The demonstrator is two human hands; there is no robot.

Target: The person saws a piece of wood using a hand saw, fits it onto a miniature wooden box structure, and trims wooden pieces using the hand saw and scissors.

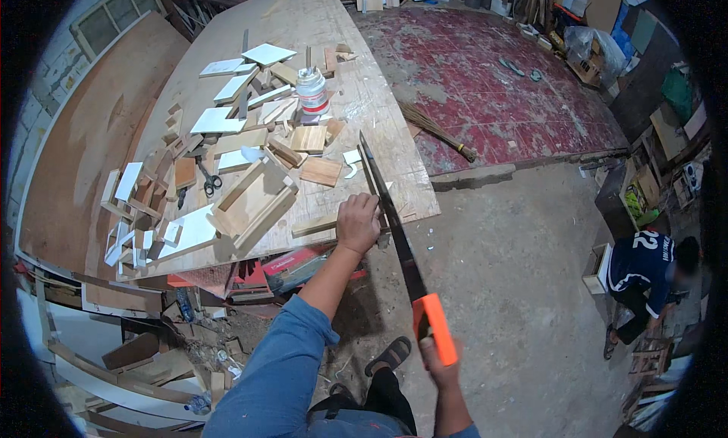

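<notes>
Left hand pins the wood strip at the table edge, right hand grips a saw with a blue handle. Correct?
Not quite. The head view shows the saw has an orange handle, not blue. The rest holds: left hand pins the wood strip at the table edge, right hand grips it.

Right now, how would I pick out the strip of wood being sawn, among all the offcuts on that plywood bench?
Start at the large plywood workbench and go to its near right corner. There the left hand presses down a narrow pale wooden strip lying along the bench edge, with the dark blade of the orange-handled handsaw crossing beside it. Unlike the other scattered offcuts, it alone is pinned under a hand.
</notes>
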